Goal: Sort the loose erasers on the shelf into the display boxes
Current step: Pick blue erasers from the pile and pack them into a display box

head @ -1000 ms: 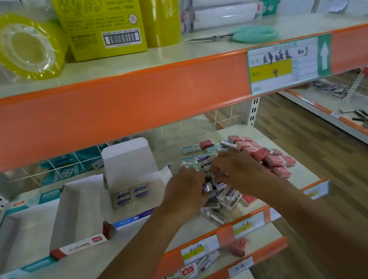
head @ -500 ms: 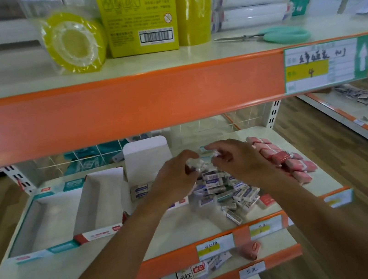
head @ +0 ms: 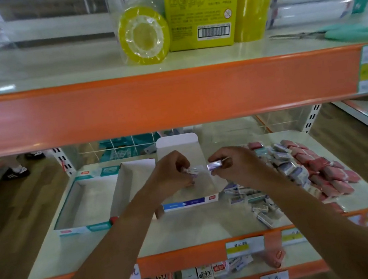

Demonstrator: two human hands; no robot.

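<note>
– Head view: what has just changed?
– Both hands are off the loose pile (head: 287, 171) on the shelf (head: 192, 229). The left hand (head: 173, 172) pinches an eraser (head: 191, 171), the right hand (head: 235, 162) pinches a second eraser (head: 215, 165), both above the blue-fronted display box (head: 188, 203).
– And a second ago?
– Both hands were down in the pile. Placing probably comes next; most of the pile remains unsorted.
</note>
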